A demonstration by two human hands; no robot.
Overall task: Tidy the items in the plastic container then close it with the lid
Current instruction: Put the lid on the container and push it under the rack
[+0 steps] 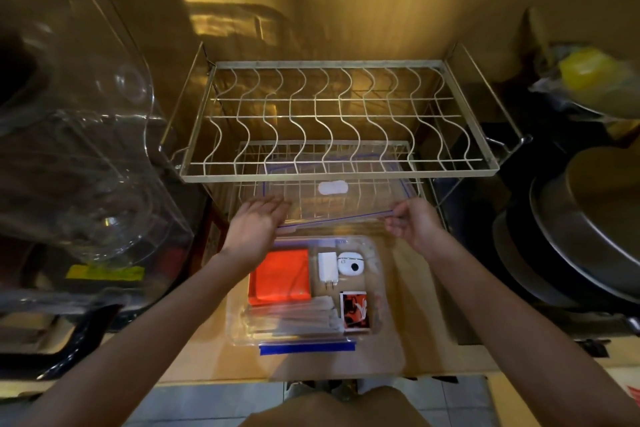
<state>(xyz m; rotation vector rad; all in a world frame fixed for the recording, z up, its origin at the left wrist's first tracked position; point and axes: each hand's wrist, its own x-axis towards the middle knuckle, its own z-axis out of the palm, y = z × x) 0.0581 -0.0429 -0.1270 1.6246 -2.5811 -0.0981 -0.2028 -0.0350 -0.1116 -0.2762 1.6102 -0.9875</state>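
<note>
A clear plastic container (377,291) sits open on the wooden counter, its blue latch (307,347) at the near edge. Inside lie an orange box (280,277), a white charger plug (327,268), a small white round device (350,263), a red-and-black card pack (354,311) and several clear-wrapped sticks (294,317). The clear lid (332,198) with blue trim lies on the lower shelf of the wire rack just behind the container. My left hand (256,225) rests with straight fingers on the lid's left near corner. My right hand (412,220) pinches the lid's right near edge.
A two-tier wire dish rack (332,121) stands at the back, its upper tier overhanging the lid. A large clear plastic cover (79,149) rises on the left. Stacked metal pans (581,253) crowd the right. A yellow item (588,71) sits at far right.
</note>
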